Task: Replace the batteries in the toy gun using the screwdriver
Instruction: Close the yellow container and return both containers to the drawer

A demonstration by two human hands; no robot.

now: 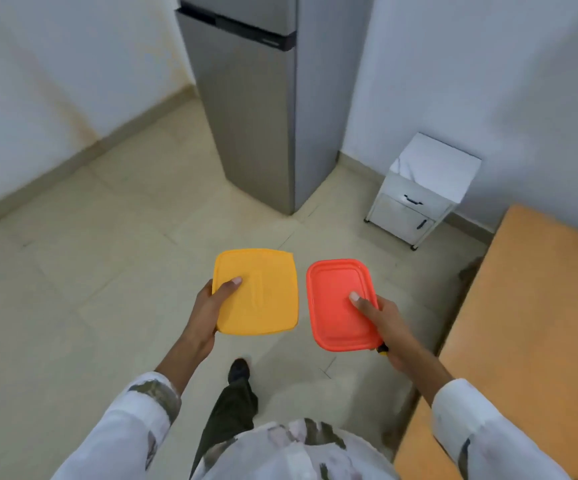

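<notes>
My left hand [211, 306] grips a yellow square lidded container [259, 292] by its left edge, thumb lying on the lid. My right hand [381, 323] grips a red-orange rectangular lidded container [336, 299] by its right edge, thumb on the lid. Both containers are carried level above the floor, side by side and a little apart. Beneath the red container, by my right hand, a small yellow and black tip [382, 349] pokes out; what it belongs to is hidden. No toy gun, batteries or whole screwdriver show.
A grey fridge [263, 109] stands straight ahead against the wall. A small white cabinet with two drawers [419, 195] sits right of it. An orange-brown table [529, 327] fills the right side. Beige tiled floor [107, 271] lies below; my foot [239, 370] is stepping forward.
</notes>
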